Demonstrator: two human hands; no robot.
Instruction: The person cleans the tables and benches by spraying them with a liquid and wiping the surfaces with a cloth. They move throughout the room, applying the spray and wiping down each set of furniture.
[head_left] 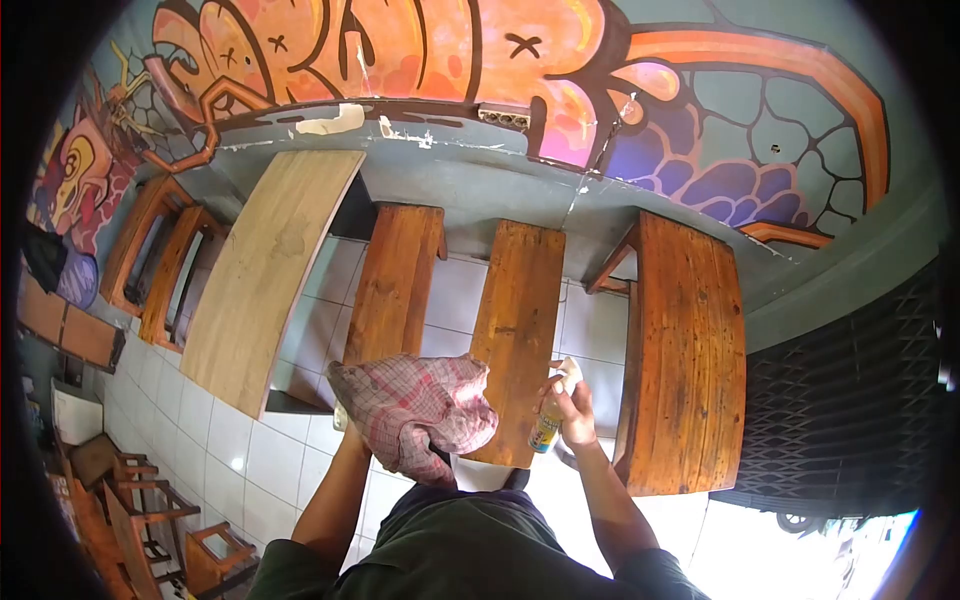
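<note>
My left hand is hidden under a checked reddish cloth (415,410) that it holds bunched up over the near end of a wooden bench (395,285). My right hand (572,410) grips a small spray bottle (548,425) with a yellow label and a white top, held upright beside the near end of a second wooden bench (518,320). The two hands are close together, a little above the white tiled floor (445,300).
A light wooden table (265,270) stands to the left and a darker wooden table (685,350) to the right. A graffiti wall (450,50) runs behind. Wooden chairs (140,510) sit at the lower left. A dark lattice panel (850,400) is at the right.
</note>
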